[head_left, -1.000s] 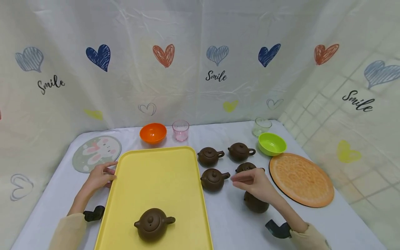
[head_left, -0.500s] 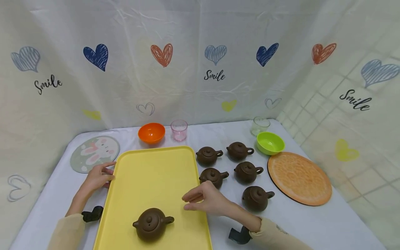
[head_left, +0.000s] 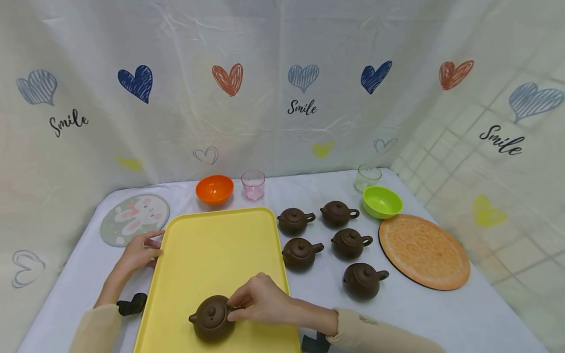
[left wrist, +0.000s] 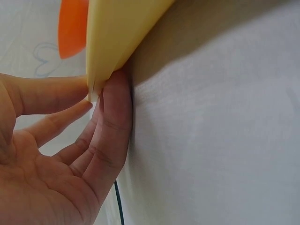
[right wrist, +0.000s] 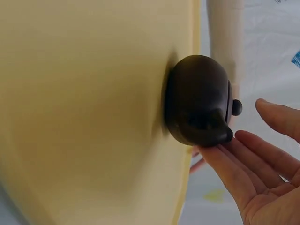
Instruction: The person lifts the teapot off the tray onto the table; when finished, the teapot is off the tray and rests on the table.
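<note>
Sitting near the front edge of the tray [head_left: 212, 245], one teapot [head_left: 211, 317] is so far the only pot on the yellow surface. The right hand [head_left: 260, 300] is at its handle side; in the right wrist view the fingers [right wrist: 234, 168] lie fairly straight, their tips touching the pot's handle end, and no closed grip shows there. From the head view the fingertips look bunched at the handle, so I cannot tell for sure whether they pinch it. The left hand [head_left: 139, 250] rests against the tray's left rim, fingers extended, with the edge touching them in the left wrist view.

Judging by how things lie, the work looks barely begun: five more teapots [head_left: 328, 245] stand on the table [head_left: 419, 314] right of the tray, well apart from the one on it.

Farther out are an orange bowl [head_left: 214, 189], a pink cup [head_left: 253, 184], a clear cup [head_left: 367, 177], a green bowl [head_left: 381, 202], an orange mat [head_left: 423, 251] and a rabbit mat [head_left: 134, 218].

The only legible writing is "Smile", printed several times on the heart-patterned backdrop [head_left: 302, 107]. No brand shows.
</note>
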Demonstrator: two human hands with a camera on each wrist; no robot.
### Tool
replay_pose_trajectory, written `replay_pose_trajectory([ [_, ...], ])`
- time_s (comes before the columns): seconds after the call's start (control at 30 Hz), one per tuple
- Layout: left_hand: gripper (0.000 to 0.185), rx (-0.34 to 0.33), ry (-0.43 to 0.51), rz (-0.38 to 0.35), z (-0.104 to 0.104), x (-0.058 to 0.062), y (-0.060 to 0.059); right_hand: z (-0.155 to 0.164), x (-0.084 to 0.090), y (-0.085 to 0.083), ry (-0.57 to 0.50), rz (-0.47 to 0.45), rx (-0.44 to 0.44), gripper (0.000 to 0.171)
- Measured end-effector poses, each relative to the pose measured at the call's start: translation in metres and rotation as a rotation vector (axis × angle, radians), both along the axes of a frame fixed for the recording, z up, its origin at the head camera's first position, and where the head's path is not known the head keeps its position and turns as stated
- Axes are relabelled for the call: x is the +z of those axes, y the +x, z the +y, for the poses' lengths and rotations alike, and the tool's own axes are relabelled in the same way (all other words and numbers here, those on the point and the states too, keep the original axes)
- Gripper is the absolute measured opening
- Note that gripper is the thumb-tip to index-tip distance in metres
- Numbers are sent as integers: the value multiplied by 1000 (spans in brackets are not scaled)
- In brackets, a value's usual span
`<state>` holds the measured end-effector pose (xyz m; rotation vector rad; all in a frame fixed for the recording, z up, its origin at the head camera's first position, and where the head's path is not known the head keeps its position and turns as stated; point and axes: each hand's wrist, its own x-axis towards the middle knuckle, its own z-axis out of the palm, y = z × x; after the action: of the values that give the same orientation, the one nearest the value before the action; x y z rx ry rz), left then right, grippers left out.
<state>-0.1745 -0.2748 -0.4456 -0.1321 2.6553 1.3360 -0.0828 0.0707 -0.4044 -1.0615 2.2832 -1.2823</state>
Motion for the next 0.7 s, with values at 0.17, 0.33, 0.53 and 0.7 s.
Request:
replay_pose_trajectory([
  [0.17,63,1,-6,5,0,-1,0,-2,-2,2,65,86,-16,12],
  [0.33,63,-3,-10,8,-1,-1,0,-1,-6,3,107,113,-38,9],
  [0.53,63,-4,-1,-5,-2,-1,0,-2,-11,3,107,124,-55,9],
  [0.7,64,2,14,-15,-1,-2,-1,4,-13,-1,71,149,-48,7],
])
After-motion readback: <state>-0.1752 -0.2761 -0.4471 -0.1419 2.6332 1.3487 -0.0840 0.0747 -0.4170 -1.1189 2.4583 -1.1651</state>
